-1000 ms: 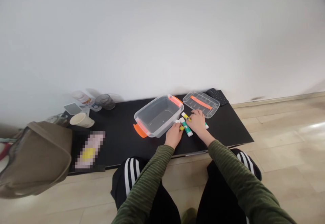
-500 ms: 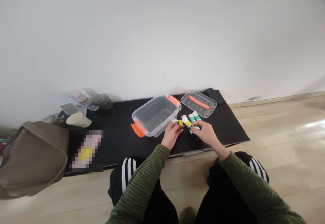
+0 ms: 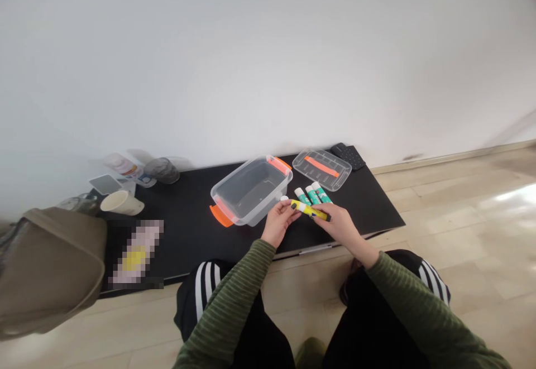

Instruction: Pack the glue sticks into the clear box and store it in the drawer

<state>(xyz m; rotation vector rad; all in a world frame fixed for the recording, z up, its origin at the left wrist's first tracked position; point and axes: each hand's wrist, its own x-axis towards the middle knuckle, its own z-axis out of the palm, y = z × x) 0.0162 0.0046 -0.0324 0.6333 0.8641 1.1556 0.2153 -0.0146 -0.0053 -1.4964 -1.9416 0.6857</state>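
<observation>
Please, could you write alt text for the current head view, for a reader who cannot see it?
A person's left hand and right hand each hold a yellow tube, near three green tubes. Beyond, on a black table, are an open clear box and a lid.

Free: flat blk tabletop ran L of clear rect. plastic box; box top stood open. Obst.: yel cylindrical tube spanned gap betw. L hand & R hand; 3 grn-&-wht cylindrical tubes lay betw. R hand & clear plastic lid.
</observation>
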